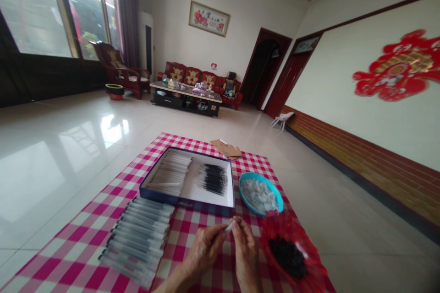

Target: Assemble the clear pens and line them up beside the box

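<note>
My left hand and my right hand meet above the checked cloth, fingers pinched together. Between the fingertips is a small clear plastic piece, its exact kind too blurred to tell. Close to my right hand, a red dish contains small black parts. A blue bowl farther back is filled with small clear plastic pieces. Beyond my hands lies a shallow box with whitish pen barrels and dark pen refills. Several pens with black ends lie in a row left of my left hand.
A pink-and-white checked cloth covers the table. Flat brown cardboard rests at its far edge. Across the tiled floor stand a low table, a wooden sofa, an armchair and a small white stool.
</note>
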A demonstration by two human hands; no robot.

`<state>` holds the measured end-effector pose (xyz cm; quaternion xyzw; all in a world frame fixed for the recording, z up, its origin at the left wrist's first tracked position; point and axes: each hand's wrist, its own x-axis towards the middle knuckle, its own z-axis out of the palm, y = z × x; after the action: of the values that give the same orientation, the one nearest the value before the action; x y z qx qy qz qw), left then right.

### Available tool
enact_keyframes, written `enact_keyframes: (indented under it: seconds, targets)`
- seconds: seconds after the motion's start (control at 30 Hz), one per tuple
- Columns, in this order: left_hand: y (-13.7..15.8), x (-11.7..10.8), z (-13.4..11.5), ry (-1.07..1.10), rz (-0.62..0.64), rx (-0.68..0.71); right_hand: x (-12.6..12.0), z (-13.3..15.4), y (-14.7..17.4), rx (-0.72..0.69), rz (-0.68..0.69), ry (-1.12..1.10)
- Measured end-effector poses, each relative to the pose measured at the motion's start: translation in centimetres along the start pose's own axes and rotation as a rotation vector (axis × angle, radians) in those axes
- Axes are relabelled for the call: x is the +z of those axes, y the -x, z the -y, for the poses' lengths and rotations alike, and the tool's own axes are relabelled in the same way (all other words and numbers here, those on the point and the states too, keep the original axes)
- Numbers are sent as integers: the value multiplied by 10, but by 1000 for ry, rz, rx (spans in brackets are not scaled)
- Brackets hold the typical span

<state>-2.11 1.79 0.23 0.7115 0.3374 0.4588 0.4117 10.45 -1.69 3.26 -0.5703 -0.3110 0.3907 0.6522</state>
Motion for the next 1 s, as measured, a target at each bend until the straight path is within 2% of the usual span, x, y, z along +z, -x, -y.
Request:
enact_keyframes:
  seconds: [0.17, 0.23, 0.33, 0.47, 0.7, 0.87, 1.0]
  targets:
    - [-6, -2, -5, 326, 194, -186, -6, -4, -2, 6, 180, -61]
    - [-7, -1, -6, 432, 229, -255, -9, -8, -4, 37, 222, -130]
    - [-7, -1, -7, 452, 245, -278, -12, -13, -6, 82, 246, -194]
    - [-6, -1, -8, 329, 214, -242, -11, -13, -5, 106, 199, -197]
    - [-1, -1, -16, -150, 41, -67, -4, -16, -1, 88, 155, -156]
    - [4, 5, -14, -282, -73, 82, 1, -23, 0, 139, 95, -208]
    - [7, 7, -11, -311, -103, 93, 5, -25, 2, 156, 41, -239]
